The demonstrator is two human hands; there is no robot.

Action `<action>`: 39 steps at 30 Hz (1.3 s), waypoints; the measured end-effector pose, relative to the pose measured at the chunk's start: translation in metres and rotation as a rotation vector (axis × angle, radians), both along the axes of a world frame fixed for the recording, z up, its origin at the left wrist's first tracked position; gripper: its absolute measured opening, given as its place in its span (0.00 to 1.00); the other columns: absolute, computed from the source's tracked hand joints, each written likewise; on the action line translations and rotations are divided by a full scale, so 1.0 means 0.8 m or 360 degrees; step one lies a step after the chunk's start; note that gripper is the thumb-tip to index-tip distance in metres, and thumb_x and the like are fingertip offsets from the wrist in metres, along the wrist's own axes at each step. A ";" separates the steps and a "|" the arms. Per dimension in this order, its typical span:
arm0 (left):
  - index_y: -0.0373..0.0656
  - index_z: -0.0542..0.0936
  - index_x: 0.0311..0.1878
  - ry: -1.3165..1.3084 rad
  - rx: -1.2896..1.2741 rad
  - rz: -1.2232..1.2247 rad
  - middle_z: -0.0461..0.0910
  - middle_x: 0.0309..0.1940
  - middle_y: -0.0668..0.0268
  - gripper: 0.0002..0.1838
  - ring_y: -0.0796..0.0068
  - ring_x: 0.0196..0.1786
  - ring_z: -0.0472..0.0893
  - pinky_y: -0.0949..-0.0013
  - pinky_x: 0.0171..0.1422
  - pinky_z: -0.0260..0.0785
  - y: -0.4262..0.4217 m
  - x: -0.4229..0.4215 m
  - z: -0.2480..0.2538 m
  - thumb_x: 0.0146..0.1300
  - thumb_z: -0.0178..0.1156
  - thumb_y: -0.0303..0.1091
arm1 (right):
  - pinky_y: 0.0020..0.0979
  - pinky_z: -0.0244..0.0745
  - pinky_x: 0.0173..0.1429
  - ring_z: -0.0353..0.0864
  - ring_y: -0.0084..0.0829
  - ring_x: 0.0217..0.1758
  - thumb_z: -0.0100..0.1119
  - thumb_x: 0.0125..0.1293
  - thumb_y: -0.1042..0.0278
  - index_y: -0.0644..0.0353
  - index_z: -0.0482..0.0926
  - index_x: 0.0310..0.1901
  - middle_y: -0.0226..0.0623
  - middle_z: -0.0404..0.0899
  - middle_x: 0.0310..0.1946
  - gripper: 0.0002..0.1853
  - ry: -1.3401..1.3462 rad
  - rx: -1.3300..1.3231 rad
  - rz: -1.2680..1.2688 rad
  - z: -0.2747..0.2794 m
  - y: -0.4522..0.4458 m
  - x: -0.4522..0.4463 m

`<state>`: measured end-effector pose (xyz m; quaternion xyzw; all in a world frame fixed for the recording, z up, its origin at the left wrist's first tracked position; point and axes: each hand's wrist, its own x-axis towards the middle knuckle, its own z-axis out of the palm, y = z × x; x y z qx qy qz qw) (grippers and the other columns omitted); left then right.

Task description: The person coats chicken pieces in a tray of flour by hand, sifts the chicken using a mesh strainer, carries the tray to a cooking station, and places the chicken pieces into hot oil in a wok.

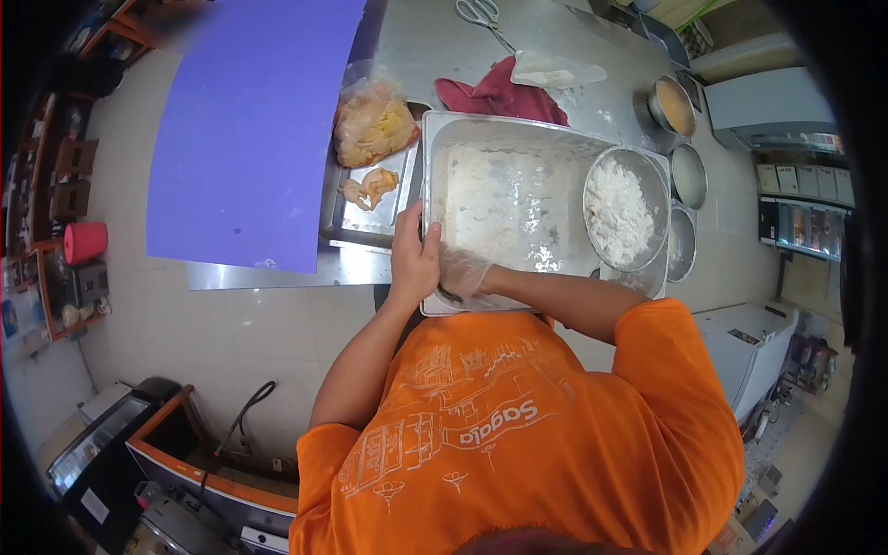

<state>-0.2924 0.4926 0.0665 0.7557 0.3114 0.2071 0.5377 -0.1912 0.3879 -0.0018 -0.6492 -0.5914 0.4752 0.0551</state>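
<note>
A large rectangular metal pan (518,141) lies in front of me, its floor coated with white flour (499,203). My left hand (415,259) is bare and closed on the pan's left rim, thumb on the inner side. Inside the near left corner is my right hand (467,275), in a clear plastic glove, with its fingers curled down and partly hidden. A small dark strip (450,295) shows beneath it; I cannot make out what it is. A round sieve (593,242) heaped with white flour (620,213) rests over the pan's right end.
Left of the pan, a metal tray (375,217) holds raw chicken pieces (370,190) and a plastic bag of chicken (375,125). A purple board (245,139) stands beyond. Behind are a maroon cloth (504,97) and scissors (481,17); bowls (672,106) line the right.
</note>
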 end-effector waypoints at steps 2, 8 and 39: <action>0.31 0.69 0.65 -0.0006 0.0046 -0.0002 0.73 0.56 0.46 0.23 0.47 0.60 0.73 0.57 0.67 0.64 0.003 0.002 0.004 0.72 0.55 0.34 | 0.45 0.74 0.57 0.82 0.56 0.49 0.60 0.61 0.64 0.74 0.81 0.47 0.59 0.83 0.43 0.20 0.0224 0.0143 -0.0334 -0.026 0.007 -0.005; 0.32 0.69 0.65 -0.0024 0.0078 0.0002 0.73 0.56 0.46 0.23 0.46 0.60 0.73 0.56 0.67 0.64 0.004 0.001 -0.002 0.72 0.54 0.35 | 0.41 0.74 0.57 0.82 0.51 0.51 0.60 0.63 0.60 0.68 0.78 0.54 0.56 0.83 0.43 0.23 0.0616 0.0049 -0.0323 0.038 0.014 0.084; 0.40 0.58 0.74 -0.0271 -0.0334 0.0254 0.71 0.54 0.60 0.26 0.73 0.52 0.72 0.71 0.51 0.69 0.028 -0.051 0.046 0.76 0.47 0.33 | 0.36 0.71 0.68 0.78 0.37 0.61 0.64 0.64 0.65 0.65 0.72 0.64 0.49 0.79 0.56 0.28 0.0703 0.0365 -0.2182 0.269 -0.171 0.188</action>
